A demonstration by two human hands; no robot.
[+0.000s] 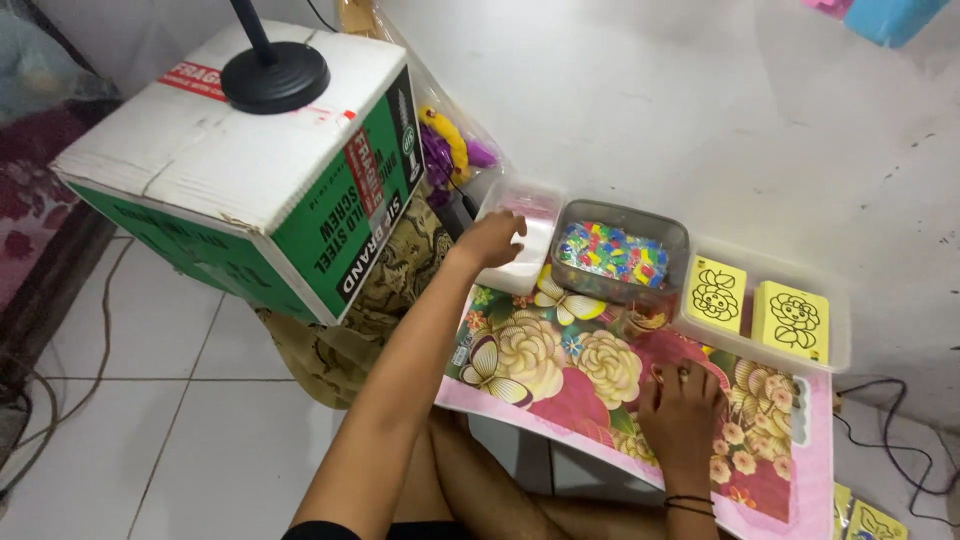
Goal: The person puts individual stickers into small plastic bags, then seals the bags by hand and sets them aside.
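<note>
My left hand [490,240] reaches forward and rests on the rim of a clear plastic tub [520,232], fingers curled over its near edge. My right hand [682,408] lies flat, fingers together, on a flowered board [560,365] across my lap. Whether a small piece sits under the right fingers is hidden. A grey tub of small coloured pieces [612,252] stands just right of the left hand. Further right, a clear tray [835,330] holds two yellow cards with black line drawings [715,293].
A large green and white cardboard box [250,170] with a black lamp base [274,76] on top stands at the left. A bag of purple and yellow toys [450,150] leans on the white wall. Cables [900,440] trail at right, on white floor tiles [200,430].
</note>
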